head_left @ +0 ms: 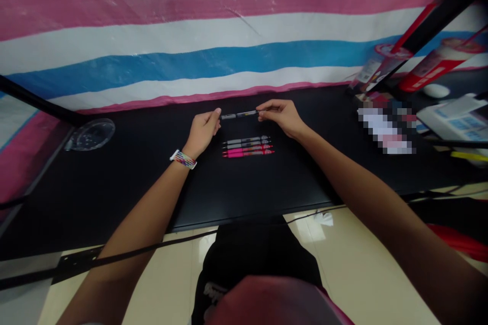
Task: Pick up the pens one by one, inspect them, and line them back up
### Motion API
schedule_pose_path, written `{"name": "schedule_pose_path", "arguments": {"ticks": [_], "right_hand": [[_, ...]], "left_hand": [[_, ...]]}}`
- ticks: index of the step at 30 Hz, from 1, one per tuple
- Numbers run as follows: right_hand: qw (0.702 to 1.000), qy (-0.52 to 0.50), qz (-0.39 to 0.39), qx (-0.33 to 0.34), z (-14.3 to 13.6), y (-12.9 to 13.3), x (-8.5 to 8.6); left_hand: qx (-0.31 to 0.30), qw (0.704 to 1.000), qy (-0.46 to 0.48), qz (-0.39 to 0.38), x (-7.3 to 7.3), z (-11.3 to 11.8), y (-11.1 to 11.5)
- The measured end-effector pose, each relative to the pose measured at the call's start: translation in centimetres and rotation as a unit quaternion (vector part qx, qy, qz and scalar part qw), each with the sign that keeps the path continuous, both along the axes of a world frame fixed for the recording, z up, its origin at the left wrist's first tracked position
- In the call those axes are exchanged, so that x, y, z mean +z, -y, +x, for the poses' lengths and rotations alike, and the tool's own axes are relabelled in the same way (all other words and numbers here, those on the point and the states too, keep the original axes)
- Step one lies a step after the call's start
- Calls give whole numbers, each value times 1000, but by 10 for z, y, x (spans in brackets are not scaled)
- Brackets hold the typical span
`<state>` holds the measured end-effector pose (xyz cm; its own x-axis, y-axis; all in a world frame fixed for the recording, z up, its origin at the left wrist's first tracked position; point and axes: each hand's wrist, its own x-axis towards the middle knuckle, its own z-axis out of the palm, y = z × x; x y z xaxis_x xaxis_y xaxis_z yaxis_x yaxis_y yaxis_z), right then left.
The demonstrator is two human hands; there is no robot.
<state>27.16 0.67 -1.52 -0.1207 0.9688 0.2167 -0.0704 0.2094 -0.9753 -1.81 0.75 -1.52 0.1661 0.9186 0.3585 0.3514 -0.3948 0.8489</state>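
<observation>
A black-and-grey pen [239, 115] lies level between my two hands, above the back half of the black table [297, 172]. My left hand [204, 129], with a colourful woven band on its wrist, pinches the pen's left end. Thumb and fingers of my right hand [281, 116] are closed on its right end. Just nearer to me, several pens lie side by side in a row: grey-and-black pens [247, 140] at the back and pink-and-red pens [247, 153] in front.
A clear plastic lid [93, 134] lies at the left. Two drink cups with straws, a red-and-white cup [434, 66] and a clear cup [375, 66], stand at the back right. Near them are a white rounded object [436, 91] and a black post. A striped sheet [190, 68] hangs behind.
</observation>
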Motion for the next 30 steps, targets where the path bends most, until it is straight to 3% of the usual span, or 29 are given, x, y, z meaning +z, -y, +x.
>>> {"name": "schedule_pose_path", "arguments": {"ticks": [6,11,16,22,30], "right_hand": [[999,-31,-30,-7,1,-2,-1],[998,-39,-38,3,0,-1,0],[998,-49,-37,3,0,-1,0],[999,-40,-27,3,0,-1,-1],[999,-28,-35,-10,-3,3,2]], "left_hand": [[-44,998,34,43,-3,-2,-5],[-55,997,56,7,-6,-1,-5],[-42,996,39,72,-8,-3,-6],[-41,999,24,1,1,3,1],[-6,997,59,50,-2,4,-1]]}}
